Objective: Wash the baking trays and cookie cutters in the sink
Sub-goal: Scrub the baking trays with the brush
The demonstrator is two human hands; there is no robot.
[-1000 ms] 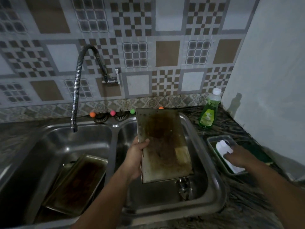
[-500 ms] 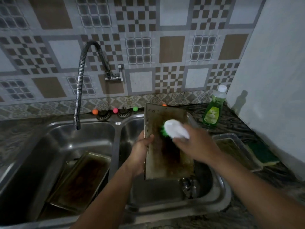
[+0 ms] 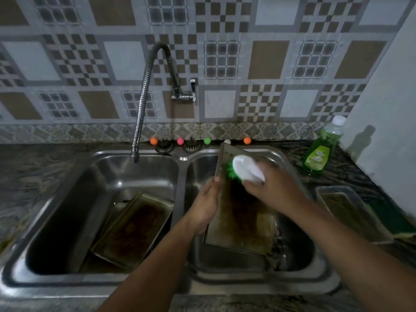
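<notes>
A greasy, browned baking tray stands tilted over the right basin of the steel double sink. My left hand grips its left edge. My right hand is shut on a white scrub brush whose green bristles press against the tray's upper part. A second dirty tray leans inside the left basin. Some metal pieces lie at the bottom of the right basin below the held tray, too dark to identify.
A flexible tap hangs over the left basin. A green dish soap bottle stands at the back right. A small metal tray and a green sponge sit on the right counter. Coloured balls line the back ledge.
My right hand took the brush from the small tray on the right counter and brought it onto the held baking tray. The brush now sits near the tray's top.
</notes>
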